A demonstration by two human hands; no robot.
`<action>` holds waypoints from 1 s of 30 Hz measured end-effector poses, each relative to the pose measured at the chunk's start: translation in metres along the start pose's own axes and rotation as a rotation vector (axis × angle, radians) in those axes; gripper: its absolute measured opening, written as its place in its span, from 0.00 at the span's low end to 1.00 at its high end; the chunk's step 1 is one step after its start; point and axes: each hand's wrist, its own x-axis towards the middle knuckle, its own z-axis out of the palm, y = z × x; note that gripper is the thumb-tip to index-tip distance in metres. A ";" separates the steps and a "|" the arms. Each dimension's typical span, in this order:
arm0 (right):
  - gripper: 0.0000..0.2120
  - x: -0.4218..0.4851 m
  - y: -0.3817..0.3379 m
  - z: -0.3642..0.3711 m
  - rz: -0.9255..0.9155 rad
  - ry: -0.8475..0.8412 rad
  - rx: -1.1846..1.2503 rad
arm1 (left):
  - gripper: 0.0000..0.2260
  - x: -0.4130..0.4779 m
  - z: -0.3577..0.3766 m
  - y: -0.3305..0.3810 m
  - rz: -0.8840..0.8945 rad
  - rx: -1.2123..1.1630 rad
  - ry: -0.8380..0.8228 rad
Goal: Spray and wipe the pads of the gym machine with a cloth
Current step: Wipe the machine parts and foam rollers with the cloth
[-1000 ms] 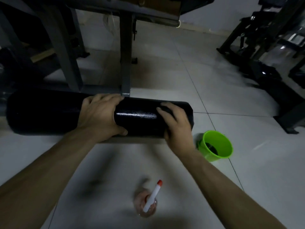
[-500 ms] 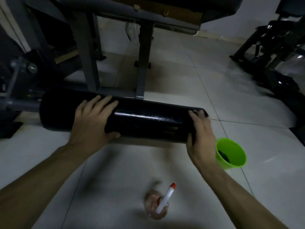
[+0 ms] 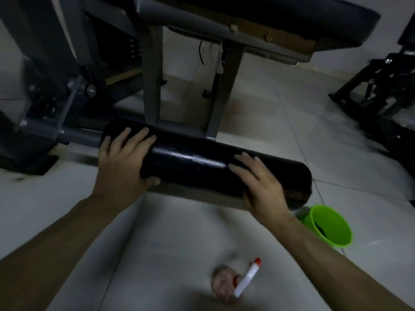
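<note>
Roller pad at centre, running 10 to 4, low over floor. My left hand wraps its 9 o'clock end, thumb under. Right hand lies spread on top toward 3 o'clock end. No cloth in either. Spray bottle on floor at 6, green bucket at 4. I judge step as steadying or turning pad. Next: free right hand, fetch bottle. Can't tell where cloth is.

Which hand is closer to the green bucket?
Right. The right hand lies on the roller pad near its end beside the green bucket; the left hand holds the pad's far end.
</note>
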 end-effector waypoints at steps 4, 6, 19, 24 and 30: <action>0.33 -0.015 -0.005 -0.001 0.232 0.125 0.056 | 0.43 0.004 0.002 -0.001 -0.017 -0.049 0.020; 0.35 0.003 -0.031 0.016 0.228 0.135 0.095 | 0.44 0.004 0.004 -0.001 -0.034 -0.062 0.014; 0.21 0.117 -0.129 0.067 -0.296 -0.124 0.090 | 0.38 -0.024 -0.002 -0.068 -0.481 -0.616 0.060; 0.31 0.073 -0.078 0.028 -0.124 -0.102 0.110 | 0.32 -0.017 0.000 -0.077 -0.531 -0.763 0.052; 0.25 0.134 -0.153 0.083 -0.209 -0.051 0.217 | 0.28 -0.015 0.003 -0.085 -0.514 -0.745 0.032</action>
